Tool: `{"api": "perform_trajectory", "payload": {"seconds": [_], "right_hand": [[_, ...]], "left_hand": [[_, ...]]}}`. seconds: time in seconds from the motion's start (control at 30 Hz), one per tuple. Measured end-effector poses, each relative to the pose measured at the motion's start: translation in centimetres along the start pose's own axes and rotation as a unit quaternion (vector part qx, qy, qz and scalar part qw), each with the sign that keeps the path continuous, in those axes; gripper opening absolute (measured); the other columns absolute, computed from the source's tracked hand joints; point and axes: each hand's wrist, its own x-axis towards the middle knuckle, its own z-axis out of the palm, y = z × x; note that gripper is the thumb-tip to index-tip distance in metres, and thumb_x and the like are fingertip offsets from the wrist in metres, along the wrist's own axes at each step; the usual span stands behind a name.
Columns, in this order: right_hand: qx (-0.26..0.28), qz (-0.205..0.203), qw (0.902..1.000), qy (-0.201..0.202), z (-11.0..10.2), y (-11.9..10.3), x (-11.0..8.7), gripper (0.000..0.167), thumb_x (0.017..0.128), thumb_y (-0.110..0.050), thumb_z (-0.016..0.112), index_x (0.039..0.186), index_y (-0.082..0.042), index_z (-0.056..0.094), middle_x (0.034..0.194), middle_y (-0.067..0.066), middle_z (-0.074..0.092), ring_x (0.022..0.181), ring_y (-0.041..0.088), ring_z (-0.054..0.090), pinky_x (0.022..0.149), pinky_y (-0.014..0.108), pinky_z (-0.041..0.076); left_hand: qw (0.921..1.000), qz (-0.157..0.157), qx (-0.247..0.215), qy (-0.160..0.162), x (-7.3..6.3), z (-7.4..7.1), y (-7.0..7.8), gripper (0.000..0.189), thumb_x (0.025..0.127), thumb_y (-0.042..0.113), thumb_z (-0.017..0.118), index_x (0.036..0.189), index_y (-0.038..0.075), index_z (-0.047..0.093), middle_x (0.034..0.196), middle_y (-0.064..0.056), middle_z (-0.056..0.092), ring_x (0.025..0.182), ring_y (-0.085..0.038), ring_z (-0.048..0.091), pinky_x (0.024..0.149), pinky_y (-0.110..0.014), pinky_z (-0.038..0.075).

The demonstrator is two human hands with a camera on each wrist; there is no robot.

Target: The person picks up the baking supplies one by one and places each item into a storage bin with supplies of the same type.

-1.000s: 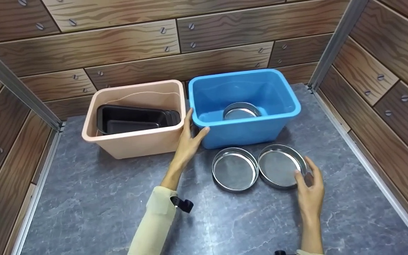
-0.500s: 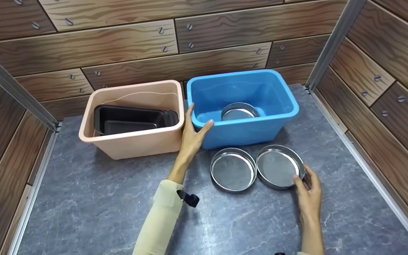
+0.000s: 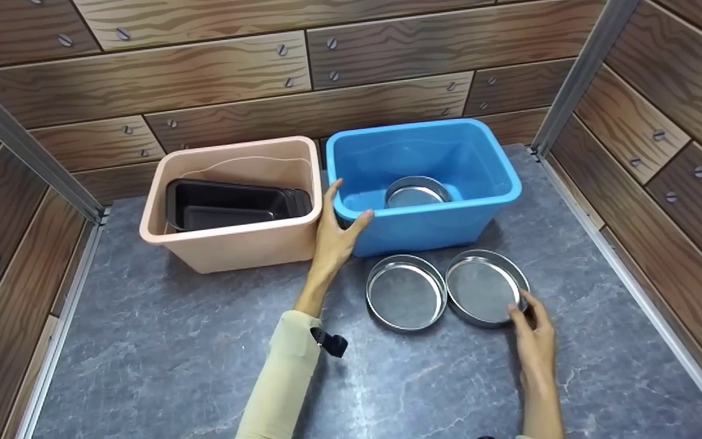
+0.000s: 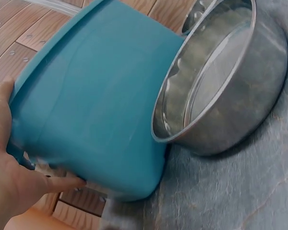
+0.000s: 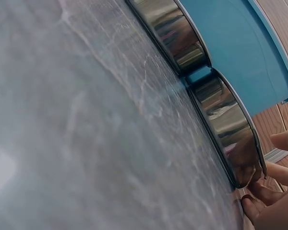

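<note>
My left hand [image 3: 334,244] lies at the near left corner of the blue bin [image 3: 421,228], fingers spread, thumb at the front rim. In the left wrist view, fingers reach along the bin's side. My right hand [image 3: 537,344] grips the right edge of a round metal cake tin [image 3: 482,289] standing on the floor, index finger and thumb at its rim. A second cake tin [image 3: 404,296] sits beside it on the left, the two sides almost meeting. Another cake tin [image 3: 417,194] lies inside the blue bin, partly hidden by the front wall.
A peach bin [image 3: 247,247] stands left of the blue one, holding a stack of black loaf pans [image 3: 229,207]. Wood-patterned walls [image 3: 387,67] enclose the grey marbled floor [image 3: 162,353] at the back and both sides.
My right hand has closed in on the right tin's edge, its fingers drawing lower along the rim. The left hand has shifted slightly right and up against the blue bin's corner.
</note>
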Motion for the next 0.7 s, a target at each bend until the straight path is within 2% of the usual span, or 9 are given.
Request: {"api": "perform_trajectory", "payload": {"seconds": [0.1, 0.17, 0.37, 0.57, 0.63, 0.7], "right_hand": [[-0.033, 0.008, 0.9994, -0.008, 0.0, -0.1, 0.1, 0.055, 0.108, -0.021, 0.055, 0.159, -0.006, 0.039, 0.168, 0.021, 0.027, 0.156, 0.035, 0.024, 0.128, 0.042, 0.018], [-0.035, 0.011, 0.9993, -0.01, 0.0, -0.3, 0.1, 0.055, 0.109, -0.022, 0.052, 0.16, -0.006, 0.037, 0.168, 0.022, 0.025, 0.156, 0.035, 0.02, 0.128, 0.044, 0.014], [0.0, 0.018, 0.9998, -0.006, 0.2, -0.8, -0.1, 0.056, 0.11, -0.022, 0.047, 0.163, -0.012, 0.033, 0.172, 0.013, 0.019, 0.158, 0.026, 0.014, 0.128, 0.035, 0.01], [0.04, 0.017, 0.999, 0.01, 0.1, -1.7, -0.1, 0.057, 0.109, -0.02, 0.048, 0.163, -0.014, 0.033, 0.171, 0.01, 0.021, 0.157, 0.019, 0.015, 0.127, 0.03, 0.01], [0.045, 0.015, 0.9988, 0.012, 0.0, -1.9, -0.2, 0.058, 0.108, -0.018, 0.051, 0.163, -0.014, 0.034, 0.17, 0.009, 0.022, 0.157, 0.018, 0.017, 0.126, 0.026, 0.012], [0.049, 0.018, 0.9986, 0.011, -0.1, -1.9, -0.3, 0.06, 0.106, -0.015, 0.055, 0.163, -0.014, 0.035, 0.169, 0.007, 0.023, 0.154, 0.018, 0.022, 0.121, 0.019, 0.021]], "left_hand": [[0.9999, 0.001, 0.01, -0.005, 0.0, -0.2, -0.1, 0.09, 0.089, 0.049, 0.08, 0.162, 0.032, 0.03, 0.17, -0.002, 0.028, 0.154, -0.019, 0.027, 0.125, -0.044, 0.025], [0.9998, 0.0, 0.015, -0.01, 0.0, -0.4, -0.1, 0.091, 0.088, 0.052, 0.079, 0.163, 0.033, 0.029, 0.17, -0.002, 0.028, 0.154, -0.019, 0.027, 0.125, -0.045, 0.025], [0.9994, -0.011, 0.025, -0.02, 0.0, -0.7, 0.0, 0.094, 0.087, 0.055, 0.079, 0.163, 0.035, 0.028, 0.17, 0.0, 0.027, 0.154, -0.021, 0.029, 0.124, -0.049, 0.027], [0.9992, -0.017, 0.024, -0.026, 0.1, -0.7, 0.2, 0.093, 0.087, 0.055, 0.079, 0.163, 0.037, 0.028, 0.17, 0.002, 0.026, 0.154, -0.021, 0.028, 0.124, -0.05, 0.026], [0.9994, -0.015, 0.021, -0.025, 0.0, -0.7, 0.2, 0.093, 0.088, 0.054, 0.079, 0.163, 0.037, 0.028, 0.17, 0.002, 0.026, 0.154, -0.021, 0.028, 0.124, -0.049, 0.025], [0.9995, -0.013, 0.019, -0.024, 0.0, -0.7, 0.1, 0.093, 0.088, 0.053, 0.08, 0.163, 0.036, 0.028, 0.17, 0.002, 0.026, 0.154, -0.021, 0.027, 0.124, -0.049, 0.025]]}}
